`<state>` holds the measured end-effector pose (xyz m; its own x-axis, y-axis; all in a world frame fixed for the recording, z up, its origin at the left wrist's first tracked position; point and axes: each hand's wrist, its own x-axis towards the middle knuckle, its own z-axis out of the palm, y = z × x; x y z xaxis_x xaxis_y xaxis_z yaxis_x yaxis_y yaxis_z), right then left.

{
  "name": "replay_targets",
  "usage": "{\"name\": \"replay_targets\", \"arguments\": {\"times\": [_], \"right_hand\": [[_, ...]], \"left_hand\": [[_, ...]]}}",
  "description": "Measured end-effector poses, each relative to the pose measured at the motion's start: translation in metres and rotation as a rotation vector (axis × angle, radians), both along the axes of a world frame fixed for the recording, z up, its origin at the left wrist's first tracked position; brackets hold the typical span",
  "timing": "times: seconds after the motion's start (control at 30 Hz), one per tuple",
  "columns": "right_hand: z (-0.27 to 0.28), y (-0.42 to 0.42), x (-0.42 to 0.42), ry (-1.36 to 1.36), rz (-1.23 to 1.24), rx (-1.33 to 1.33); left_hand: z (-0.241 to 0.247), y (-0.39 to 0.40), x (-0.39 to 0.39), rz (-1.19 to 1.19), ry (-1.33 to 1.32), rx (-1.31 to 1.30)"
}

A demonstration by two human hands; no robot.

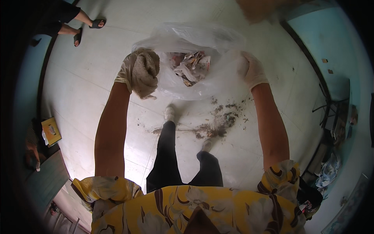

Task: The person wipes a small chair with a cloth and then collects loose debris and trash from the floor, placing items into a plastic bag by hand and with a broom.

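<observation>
My left hand (125, 70), in a pale thin glove, grips a crumpled brown-grey cloth (145, 73) along with the left rim of a clear plastic bag (187, 94). On the opposite side, my right hand (252, 69), also gloved, is closed on the bag's right edge. The bag hangs spread between both hands with its mouth towards me. Inside it lies crumpled waste (192, 67), with paper and torn wrappers among it. Below the bag, a dark smear of dirt and debris (220, 122) spreads over the pale tiled floor (192, 163), around my feet.
Another person's sandalled feet (87, 30) stand at the upper left. A yellow box (51, 131) sits by the left wall, near another person's arm (36, 158). A blurred brown shape (260, 10) shows at the top. Dark furniture and bags (328, 169) line the right wall.
</observation>
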<state>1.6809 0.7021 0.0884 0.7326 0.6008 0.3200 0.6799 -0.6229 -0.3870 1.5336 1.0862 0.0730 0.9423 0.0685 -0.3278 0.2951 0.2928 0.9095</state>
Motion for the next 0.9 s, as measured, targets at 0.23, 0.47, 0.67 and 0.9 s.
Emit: {"name": "replay_targets", "arguments": {"times": [0.23,0.47,0.67,0.9], "right_hand": [[0.123,0.120,0.065,0.616,0.005,0.282],[0.201,0.165,0.109,-0.005,0.168,-0.043],[0.208,0.224,0.126,0.224,0.279,0.179],[0.129,0.226,0.100,0.118,0.207,-0.249]], "left_hand": [[0.088,0.106,-0.006,0.029,-0.127,-0.209],[0.150,0.190,-0.045,0.367,-0.169,-0.058],[0.174,0.245,-0.077,0.463,-0.272,0.444],[0.160,0.253,-0.094,0.153,-0.245,0.993]]}}
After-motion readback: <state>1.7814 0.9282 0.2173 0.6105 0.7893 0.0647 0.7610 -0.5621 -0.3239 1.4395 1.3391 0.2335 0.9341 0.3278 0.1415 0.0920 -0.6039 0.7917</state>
